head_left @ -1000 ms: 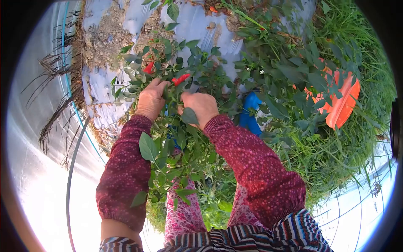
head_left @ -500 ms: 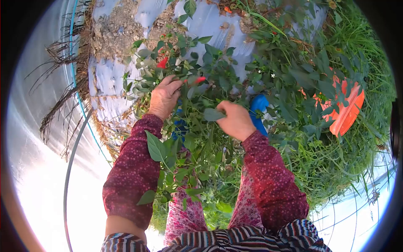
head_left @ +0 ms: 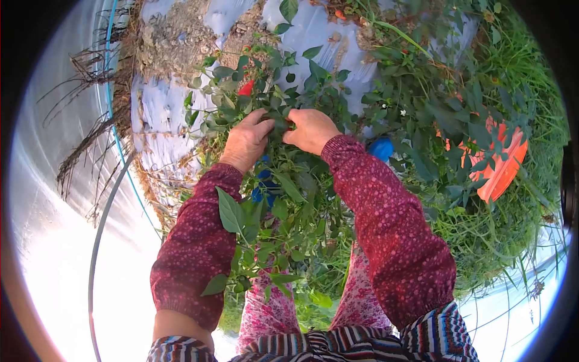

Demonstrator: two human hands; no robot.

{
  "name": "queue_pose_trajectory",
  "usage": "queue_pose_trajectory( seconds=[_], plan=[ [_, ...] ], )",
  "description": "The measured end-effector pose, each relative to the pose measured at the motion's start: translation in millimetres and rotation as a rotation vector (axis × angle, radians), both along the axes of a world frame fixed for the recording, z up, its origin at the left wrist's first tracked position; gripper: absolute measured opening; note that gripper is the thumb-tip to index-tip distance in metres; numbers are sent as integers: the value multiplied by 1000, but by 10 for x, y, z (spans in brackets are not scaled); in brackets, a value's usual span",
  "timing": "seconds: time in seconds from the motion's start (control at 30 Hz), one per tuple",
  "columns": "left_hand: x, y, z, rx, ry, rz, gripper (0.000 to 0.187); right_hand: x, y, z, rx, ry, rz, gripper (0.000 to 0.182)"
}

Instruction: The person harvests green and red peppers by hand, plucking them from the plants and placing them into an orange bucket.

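Observation:
My left hand [head_left: 246, 142] is in the leaves of a pepper plant [head_left: 301, 175], its thumb and fingers drawn together. Close beside it on the right, my right hand [head_left: 312, 130] is bent inward with its fingertips pinched. Dark green leaves lie between the two hands, and what the fingers hold is hidden. A red pepper [head_left: 246, 88] hangs among the leaves just above my left hand.
An orange plastic container [head_left: 503, 169] stands in the grass at the right, partly behind leaves. Blue footwear [head_left: 381, 148] shows under the foliage. Pale plastic mulch [head_left: 160, 111] covers the soil. A dark hose [head_left: 102, 235] curves along the left.
My right hand has moved up and left, close to my left hand. The leaf at its fingertips and the red pepper beside my left fingers are out of sight. The view has shifted slightly.

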State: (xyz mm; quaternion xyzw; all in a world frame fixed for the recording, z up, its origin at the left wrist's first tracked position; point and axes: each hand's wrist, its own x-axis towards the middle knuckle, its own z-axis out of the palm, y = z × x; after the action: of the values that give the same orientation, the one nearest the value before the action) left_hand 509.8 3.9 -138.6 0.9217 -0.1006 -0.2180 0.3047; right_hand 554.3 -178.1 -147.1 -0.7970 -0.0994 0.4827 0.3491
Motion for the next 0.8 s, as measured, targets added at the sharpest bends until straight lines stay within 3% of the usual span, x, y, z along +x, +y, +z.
queue_pose_trajectory(
  seconds=[0.17,0.23,0.27,0.33,0.4,0.47,0.53,0.6,0.73,0.8],
  plan=[
    [-17,-9,-25,15,-31,-27,31,-179,-50,-123,36,78,-169,36],
    [-11,-2,-21,-6,-3,7,31,-254,-123,-268,274,361,-616,43],
    [-9,5,-15,-7,-2,7,31,-261,-171,-392,310,341,-742,48],
    [-14,23,-8,-9,11,0,31,-52,-254,-159,195,575,-1036,47],
    [-14,29,-6,-16,12,-4,31,-72,-225,-267,181,533,-1020,43],
    [-2,18,-8,-22,12,-4,30,-220,-107,-537,323,174,-655,41],
    [9,-1,-6,-17,10,-5,30,-165,-17,-371,273,78,-341,43],
    [13,1,9,-2,43,-22,35,-154,21,-316,183,93,-242,46],
    [23,14,2,12,82,-68,42,-214,33,-182,108,168,-241,50],
    [38,5,-19,25,22,-112,36,-288,32,-144,95,152,-399,46]
  ],
)
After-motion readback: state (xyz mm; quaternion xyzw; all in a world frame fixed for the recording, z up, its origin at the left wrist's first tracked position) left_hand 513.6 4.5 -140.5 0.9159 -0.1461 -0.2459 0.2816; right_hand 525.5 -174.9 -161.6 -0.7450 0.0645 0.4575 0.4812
